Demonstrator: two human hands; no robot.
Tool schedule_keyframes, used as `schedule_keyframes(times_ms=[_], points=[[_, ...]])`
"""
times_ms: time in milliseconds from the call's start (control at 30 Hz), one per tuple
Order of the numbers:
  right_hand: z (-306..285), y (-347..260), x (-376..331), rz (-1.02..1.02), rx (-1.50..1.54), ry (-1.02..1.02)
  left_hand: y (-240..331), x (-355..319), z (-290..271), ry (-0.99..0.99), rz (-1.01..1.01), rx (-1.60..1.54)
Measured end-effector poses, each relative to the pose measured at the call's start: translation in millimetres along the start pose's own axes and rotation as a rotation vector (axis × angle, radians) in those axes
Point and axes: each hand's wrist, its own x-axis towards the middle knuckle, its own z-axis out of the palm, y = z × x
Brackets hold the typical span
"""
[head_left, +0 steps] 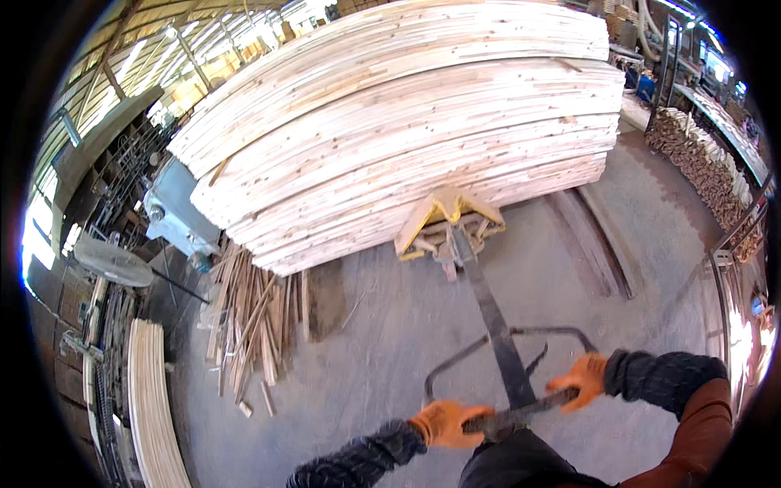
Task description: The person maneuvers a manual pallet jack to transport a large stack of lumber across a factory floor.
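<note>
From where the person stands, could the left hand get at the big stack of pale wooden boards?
Probably not. The left hand in its orange glove grips the pallet jack's grey loop handle, and the long tiller keeps the stack of pale wooden boards beyond arm's reach.

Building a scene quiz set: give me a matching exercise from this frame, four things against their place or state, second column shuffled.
Things:
1. lumber stack
2. pallet jack handle
3. wood scraps
4. firewood row

Place or state:
A. loose on the floor, left of the jack
B. gripped by the left hand and right hand
C. along the right wall
D. sitting over the yellow jack base

Pairs: 1-D, 2-B, 3-A, 4-C
</note>
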Motion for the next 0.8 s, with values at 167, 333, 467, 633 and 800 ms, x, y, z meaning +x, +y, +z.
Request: schedule_keyframes(times_ms=[167,333,467,633,800], points=[[171,65,44,-0.011,0.160,-0.112,-96,-9,120,-0.224,-0.183,0.133],[246,91,60,0.192,0.082,-0.262,-132,12,186,-0.398,-0.284,0.261],[118,13,24,0.233,-0.005,-0.008,-63,-12,93,-0.083,-0.229,0.221],[8,-13,9,0.064,0.084,0.052,8,3,-34,-0.138,-0.127,0.093],[134,29,24,0.069,0.105,0.022,-55,9,50,-0.383,-0.246,0.073]])
